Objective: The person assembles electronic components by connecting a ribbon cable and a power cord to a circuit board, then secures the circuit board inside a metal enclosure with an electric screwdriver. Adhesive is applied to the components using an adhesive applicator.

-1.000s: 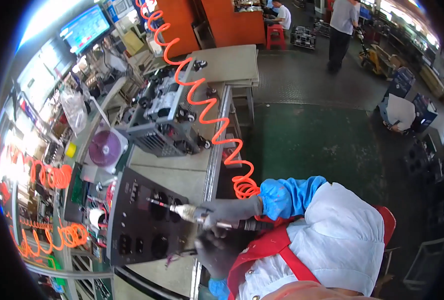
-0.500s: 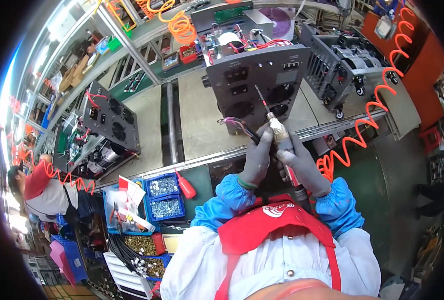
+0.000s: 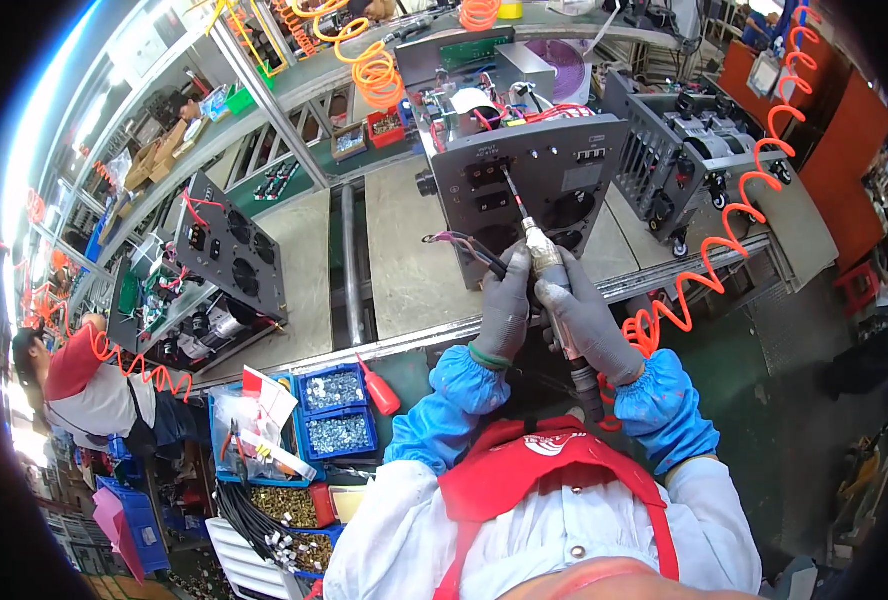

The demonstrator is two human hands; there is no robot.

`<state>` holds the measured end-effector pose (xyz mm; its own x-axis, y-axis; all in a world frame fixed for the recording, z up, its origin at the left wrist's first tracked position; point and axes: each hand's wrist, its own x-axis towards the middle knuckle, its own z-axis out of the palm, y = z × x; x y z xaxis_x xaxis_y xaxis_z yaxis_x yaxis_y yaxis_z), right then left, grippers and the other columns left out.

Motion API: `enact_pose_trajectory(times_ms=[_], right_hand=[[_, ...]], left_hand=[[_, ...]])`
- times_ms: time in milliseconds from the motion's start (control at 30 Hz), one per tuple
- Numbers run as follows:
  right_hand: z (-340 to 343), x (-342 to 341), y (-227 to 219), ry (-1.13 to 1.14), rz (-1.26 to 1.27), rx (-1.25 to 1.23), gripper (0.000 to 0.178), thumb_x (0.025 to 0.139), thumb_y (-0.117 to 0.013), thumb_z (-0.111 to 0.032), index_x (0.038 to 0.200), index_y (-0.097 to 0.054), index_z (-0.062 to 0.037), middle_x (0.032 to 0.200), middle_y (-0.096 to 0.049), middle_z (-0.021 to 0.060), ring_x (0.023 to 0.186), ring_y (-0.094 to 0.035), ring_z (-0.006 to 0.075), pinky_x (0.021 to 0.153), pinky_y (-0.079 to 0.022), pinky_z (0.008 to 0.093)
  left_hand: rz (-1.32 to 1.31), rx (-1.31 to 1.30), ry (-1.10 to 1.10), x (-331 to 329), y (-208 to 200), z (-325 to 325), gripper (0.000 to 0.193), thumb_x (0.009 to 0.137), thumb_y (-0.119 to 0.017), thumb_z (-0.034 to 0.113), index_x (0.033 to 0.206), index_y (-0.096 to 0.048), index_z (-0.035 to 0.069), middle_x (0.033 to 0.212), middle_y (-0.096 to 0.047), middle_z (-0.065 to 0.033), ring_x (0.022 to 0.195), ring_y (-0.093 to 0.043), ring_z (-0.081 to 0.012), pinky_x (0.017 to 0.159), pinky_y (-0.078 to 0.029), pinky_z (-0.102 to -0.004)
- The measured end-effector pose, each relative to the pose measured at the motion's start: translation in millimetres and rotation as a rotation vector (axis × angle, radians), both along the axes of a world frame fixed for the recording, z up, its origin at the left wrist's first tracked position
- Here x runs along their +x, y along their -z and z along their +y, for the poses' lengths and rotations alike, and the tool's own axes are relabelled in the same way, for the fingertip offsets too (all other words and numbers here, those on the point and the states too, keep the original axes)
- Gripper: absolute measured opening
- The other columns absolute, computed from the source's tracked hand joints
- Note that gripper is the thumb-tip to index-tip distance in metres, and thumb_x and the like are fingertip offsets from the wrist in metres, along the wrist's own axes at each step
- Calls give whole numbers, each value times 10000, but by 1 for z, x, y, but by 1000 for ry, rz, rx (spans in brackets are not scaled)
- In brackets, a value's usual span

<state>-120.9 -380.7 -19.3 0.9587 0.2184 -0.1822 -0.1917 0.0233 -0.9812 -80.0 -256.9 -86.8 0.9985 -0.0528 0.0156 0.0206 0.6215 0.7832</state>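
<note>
Holding a power screwdriver (image 3: 547, 258) over the front edge of a workbench (image 3: 414, 265), wrapped firmly in the gloved right hand (image 3: 591, 328). Pale and scuffed near the nose, dark and thick at the rear, with a thin metal bit (image 3: 516, 194) banded in red. Pointing away from the chest, long axis slanting from lower right to upper left, toward the upper sockets (image 3: 487, 173) of a dark panel (image 3: 540, 186); cannot tell whether touching. Gripping a dark cable (image 3: 491, 258) in the left hand (image 3: 505, 312), just beside.

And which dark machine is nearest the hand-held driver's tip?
The middle machine, straight ahead of the driver; the left machine and the wheeled right machine stand farther off.
</note>
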Motion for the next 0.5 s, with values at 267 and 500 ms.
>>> enact_pose_trajectory(times_ms=[267,500], right_hand=[[-3,11,-7,-71,413,361,516,946,-529,-498,1267,-493,-95,736,-564,52,515,-529,110,428,-442,251],[-7,13,-1,-76,376,572,466,946,-477,-590,1050,-545,-141,686,-583,46,501,-569,153,436,-470,280]], left_hand=[[74,77,136,3,-8,16,421,996,-534,383,1237,-601,45,989,-639,-8,867,-586,-86,762,-491,-251],[-80,186,38,0,-24,3,460,997,-529,408,1256,-586,32,1021,-640,-19,907,-574,-97,808,-483,-263]])
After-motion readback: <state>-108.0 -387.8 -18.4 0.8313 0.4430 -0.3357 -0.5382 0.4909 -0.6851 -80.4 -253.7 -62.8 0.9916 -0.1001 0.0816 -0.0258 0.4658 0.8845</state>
